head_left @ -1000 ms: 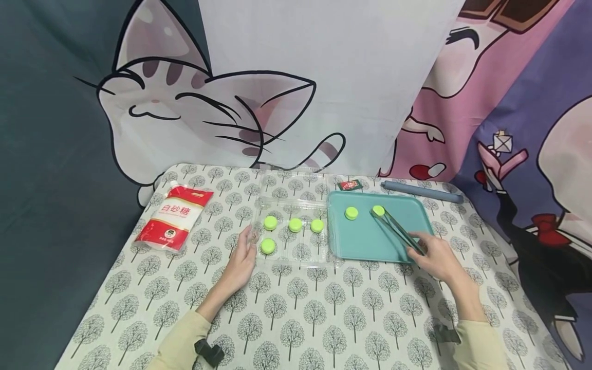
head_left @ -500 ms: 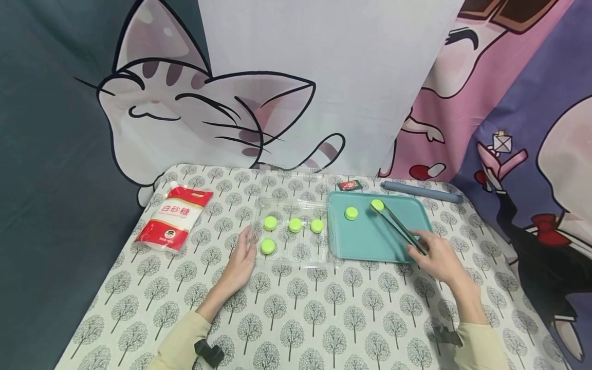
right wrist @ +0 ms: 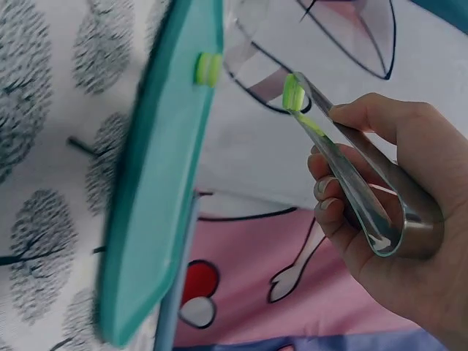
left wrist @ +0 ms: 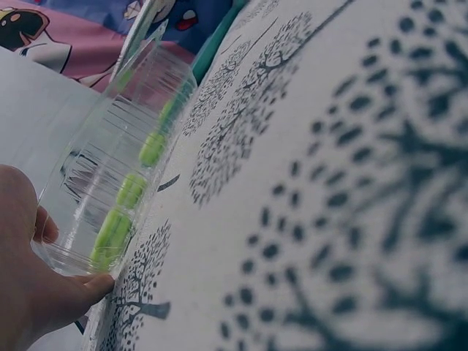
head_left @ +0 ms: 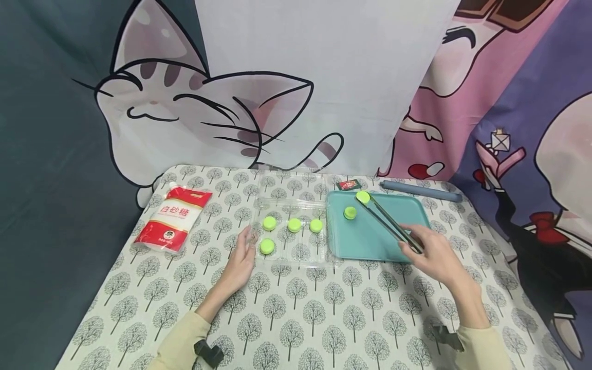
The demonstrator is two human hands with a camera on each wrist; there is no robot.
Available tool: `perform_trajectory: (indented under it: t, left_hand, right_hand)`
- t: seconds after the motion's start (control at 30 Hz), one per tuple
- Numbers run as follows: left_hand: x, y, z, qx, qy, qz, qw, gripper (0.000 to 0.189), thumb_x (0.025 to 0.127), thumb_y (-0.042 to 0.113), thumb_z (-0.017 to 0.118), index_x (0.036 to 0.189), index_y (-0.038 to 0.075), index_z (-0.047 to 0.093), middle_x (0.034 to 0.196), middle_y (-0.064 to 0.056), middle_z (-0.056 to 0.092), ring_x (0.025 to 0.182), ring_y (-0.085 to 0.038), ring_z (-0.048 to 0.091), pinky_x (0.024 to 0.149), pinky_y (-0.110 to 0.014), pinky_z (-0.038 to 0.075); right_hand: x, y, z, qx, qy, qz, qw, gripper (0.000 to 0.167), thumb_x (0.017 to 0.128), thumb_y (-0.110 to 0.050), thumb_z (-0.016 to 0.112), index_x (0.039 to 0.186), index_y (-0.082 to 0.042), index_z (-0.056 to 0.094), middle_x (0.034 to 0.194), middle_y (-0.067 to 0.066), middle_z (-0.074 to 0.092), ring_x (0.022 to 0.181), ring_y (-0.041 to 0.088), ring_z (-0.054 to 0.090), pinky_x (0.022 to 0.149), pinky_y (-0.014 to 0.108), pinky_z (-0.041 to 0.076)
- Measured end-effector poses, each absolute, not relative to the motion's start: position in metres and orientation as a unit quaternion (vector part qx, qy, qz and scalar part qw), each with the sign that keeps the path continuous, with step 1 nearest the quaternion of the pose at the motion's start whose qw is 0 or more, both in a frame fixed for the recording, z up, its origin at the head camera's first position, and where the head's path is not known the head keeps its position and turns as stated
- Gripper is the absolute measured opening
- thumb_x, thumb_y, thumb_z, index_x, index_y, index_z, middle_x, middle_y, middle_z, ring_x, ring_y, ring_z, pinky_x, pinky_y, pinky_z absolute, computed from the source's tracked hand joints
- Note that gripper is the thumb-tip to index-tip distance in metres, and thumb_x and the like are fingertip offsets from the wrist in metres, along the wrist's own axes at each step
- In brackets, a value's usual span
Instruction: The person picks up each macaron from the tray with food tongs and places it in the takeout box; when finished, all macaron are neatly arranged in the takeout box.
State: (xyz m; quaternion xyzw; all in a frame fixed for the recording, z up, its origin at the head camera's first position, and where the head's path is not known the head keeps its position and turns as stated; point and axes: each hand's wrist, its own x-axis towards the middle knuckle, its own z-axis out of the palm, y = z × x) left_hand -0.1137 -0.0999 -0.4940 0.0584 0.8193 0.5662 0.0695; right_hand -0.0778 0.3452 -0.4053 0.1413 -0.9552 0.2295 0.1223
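Note:
My right hand (head_left: 432,255) grips metal tongs (head_left: 386,220), whose tips pinch a green macaron (head_left: 363,197). In the right wrist view that macaron (right wrist: 293,92) is held up off the teal tray (right wrist: 157,175). Another macaron (head_left: 350,213) lies on the tray toward its left side. My left hand (head_left: 242,259) holds the left edge of an open clear plastic box (head_left: 301,253). Inside the box sit several green macarons (head_left: 294,225), three in the back row and one at front left. The left wrist view shows the thumb (left wrist: 93,287) at the box's lower edge.
A red and white bag of sugar (head_left: 173,218) lies at the table's left. Behind the teal tray (head_left: 365,252) are a small dark green and red packet (head_left: 348,185) and a grey-blue rod (head_left: 421,190). The clear lid (head_left: 293,185) is folded back toward the wall.
The tongs have closed on the tray's far macaron, raised it and carried it left. My right hand has shifted slightly left with them. The left hand stays at the box.

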Motion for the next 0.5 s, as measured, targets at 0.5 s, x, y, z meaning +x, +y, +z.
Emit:
perform_trajectory:
  t: [0.5]
  left_hand:
    - [-0.114, -0.100, -0.496, 0.057, 0.820, 0.564, 0.072, 0.060, 0.109, 0.016, 0.035, 0.162, 0.005, 0.009, 0.163, -0.024, 0.028, 0.151, -0.040, 0.029, 0.127, -0.057, 0.017]
  right_hand:
    - [-0.072, 0.302, -0.385, 0.237, -0.940, 0.226, 0.095, 0.044, 0.084, -0.006, 0.077, 0.126, -0.001, 0.066, 0.089, -0.001, 0.067, 0.069, 0.001, 0.053, 0.055, 0.019, 0.051]
